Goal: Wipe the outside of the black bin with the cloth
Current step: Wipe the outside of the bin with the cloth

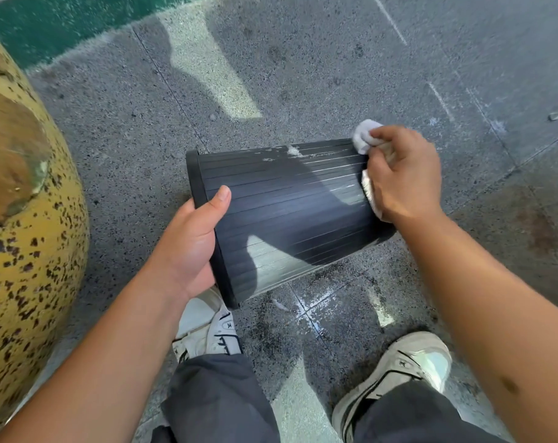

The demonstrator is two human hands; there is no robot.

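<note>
The black ribbed bin (287,215) is held on its side above the floor, its rim to the left and its base to the right. My left hand (191,241) grips the rim, thumb lying on the outer wall. My right hand (402,177) holds a white cloth (365,135) bunched in its fingers and presses it against the bin's base end. White dusty smears mark the upper part of the bin wall near the cloth.
A large yellow speckled rounded object (25,219) stands close on the left. Grey speckled floor tiles (303,75) lie all around, with a green strip (63,24) at the far left. My two shoes (207,327) are below the bin.
</note>
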